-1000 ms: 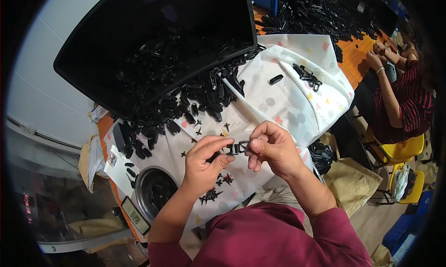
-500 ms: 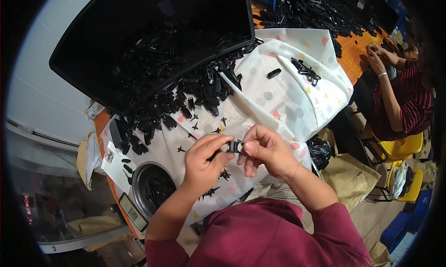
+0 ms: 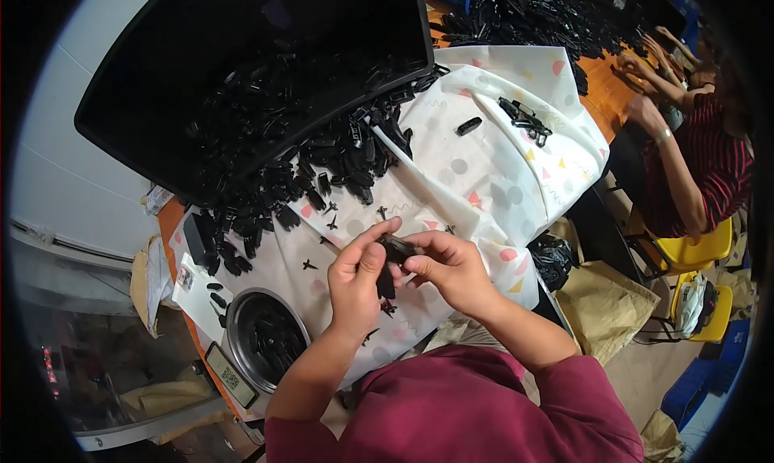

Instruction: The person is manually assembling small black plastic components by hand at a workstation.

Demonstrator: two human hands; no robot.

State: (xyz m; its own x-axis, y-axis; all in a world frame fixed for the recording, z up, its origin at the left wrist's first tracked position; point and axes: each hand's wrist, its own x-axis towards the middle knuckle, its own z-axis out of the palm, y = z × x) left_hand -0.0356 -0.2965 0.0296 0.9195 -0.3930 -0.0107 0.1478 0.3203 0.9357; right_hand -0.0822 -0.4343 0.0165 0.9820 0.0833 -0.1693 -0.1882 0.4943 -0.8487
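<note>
Over the patterned white cloth, my two hands meet on a small black plastic part (image 3: pixel 397 249). My left hand (image 3: pixel 357 284) grips its left end between thumb and fingers. From the other side, my right hand (image 3: pixel 454 271) pinches it with thumb and index finger. A second dark piece (image 3: pixel 385 283) shows below it, beside my left palm; whether the two are joined I cannot tell. Small black cross-shaped pieces (image 3: pixel 310 265) lie scattered on the cloth around my hands. To the left stands a round metal bowl (image 3: pixel 234 334) with black parts inside.
A large black bin (image 3: pixel 129 132) lies tipped at the back left, spilling a heap of black parts (image 3: pixel 347 161) onto the cloth (image 3: pixel 451 193). A phone (image 3: pixel 230 374) rests at the left table edge. Co-workers (image 3: pixel 701 157) sit at the right beside another heap (image 3: pixel 532 20).
The black part has turned in my hands and now looks longer and darker. A second dark piece shows below it. At the right, a co-worker's hands have moved apart.
</note>
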